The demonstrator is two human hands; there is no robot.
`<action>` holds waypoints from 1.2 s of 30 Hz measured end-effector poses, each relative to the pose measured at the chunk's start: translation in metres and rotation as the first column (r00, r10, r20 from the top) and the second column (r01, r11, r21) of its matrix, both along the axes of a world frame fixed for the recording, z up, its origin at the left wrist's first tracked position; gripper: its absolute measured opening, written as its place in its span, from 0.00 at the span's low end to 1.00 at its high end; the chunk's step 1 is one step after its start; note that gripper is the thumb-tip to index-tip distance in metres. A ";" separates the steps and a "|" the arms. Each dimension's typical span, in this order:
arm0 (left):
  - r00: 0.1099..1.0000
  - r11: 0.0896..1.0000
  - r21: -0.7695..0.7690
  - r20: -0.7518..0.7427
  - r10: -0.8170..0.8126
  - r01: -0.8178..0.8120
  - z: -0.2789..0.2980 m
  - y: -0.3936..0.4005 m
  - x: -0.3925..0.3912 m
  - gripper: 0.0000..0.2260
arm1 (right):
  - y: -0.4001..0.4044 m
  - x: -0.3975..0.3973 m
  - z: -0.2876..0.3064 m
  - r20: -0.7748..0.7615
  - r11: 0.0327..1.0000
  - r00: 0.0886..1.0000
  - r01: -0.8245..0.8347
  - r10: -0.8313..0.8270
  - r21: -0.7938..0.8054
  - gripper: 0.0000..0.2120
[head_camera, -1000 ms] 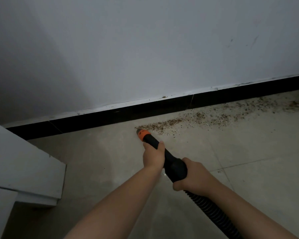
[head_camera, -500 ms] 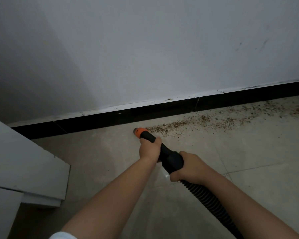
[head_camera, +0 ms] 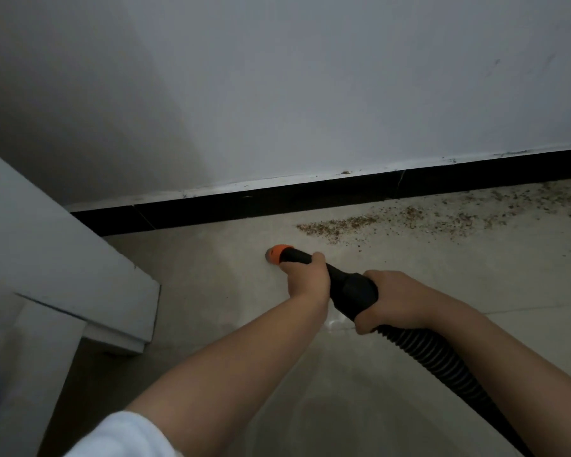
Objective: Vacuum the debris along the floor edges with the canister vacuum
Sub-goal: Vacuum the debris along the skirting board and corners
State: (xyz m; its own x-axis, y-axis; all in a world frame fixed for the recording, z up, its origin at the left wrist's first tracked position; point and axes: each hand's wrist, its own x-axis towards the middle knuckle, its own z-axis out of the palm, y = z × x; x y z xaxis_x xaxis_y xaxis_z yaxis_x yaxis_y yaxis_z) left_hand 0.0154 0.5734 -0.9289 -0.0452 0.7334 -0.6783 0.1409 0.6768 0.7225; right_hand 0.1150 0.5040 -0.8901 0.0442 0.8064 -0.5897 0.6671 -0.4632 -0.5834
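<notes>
- The black plastic vacuum nozzle tube with an orange tip (head_camera: 279, 253) has drawn back from the debris: a second ago its tip sat at the near end of the brown crumb trail, and now bare tile lies between the tip and that trail.
- The view has also swung left and down, so more of the white cabinet shows at the left and a white sleeve has come into the bottom edge.
- The tube's long axis runs from lower right to upper left; the orange tip points up-left, toward the black skirting board (head_camera: 277, 201), and sits low over the pale beige tiled floor (head_camera: 459, 278), short of the skirting. Whether the tip touches the floor cannot be told.
- The left hand (head_camera: 307, 280) is clenched round the tube just behind the orange tip, thumb over the top.
- The right hand (head_camera: 398, 300) grasps the thick black collar where the tube meets the black ribbed hose (head_camera: 442, 361), which trails away from the skirting to the lower right edge.
- The trail of brown crumb debris (head_camera: 340, 224) lies along the foot of the skirting, to the right of the tip, thinning into scattered specks further right.
- A white cabinet (head_camera: 63, 258) stands against the skirting's left end.
- The grey-white wall (head_camera: 310, 94) rises above the skirting.
- The white sleeve (head_camera: 122, 437) covers the left upper arm.
</notes>
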 end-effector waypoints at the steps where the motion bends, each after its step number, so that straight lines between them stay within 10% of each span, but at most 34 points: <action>1: 0.999 0.999 0.011 -0.014 0.039 -0.038 0.000 -0.001 -0.007 0.27 | 0.003 -0.006 -0.002 -0.015 1.000 1.000 -0.027 0.027 -0.003 0.17; 14: 0.945 0.953 0.031 -0.118 0.304 -0.303 -0.011 -0.014 -0.094 0.26 | 0.029 -0.071 0.004 -0.057 0.916 0.918 -0.396 0.393 -0.058 0.16; 20: 0.928 0.966 0.116 -0.271 0.256 -0.233 -0.010 -0.002 -0.124 0.27 | 0.037 -0.106 -0.028 -0.109 0.923 0.918 -0.384 0.381 -0.004 0.20; 36: 0.994 0.997 -0.082 -0.110 -0.009 0.000 0.011 -0.050 0.012 0.32 | -0.024 0.024 0.017 0.019 0.978 0.986 -0.160 0.164 -0.137 0.19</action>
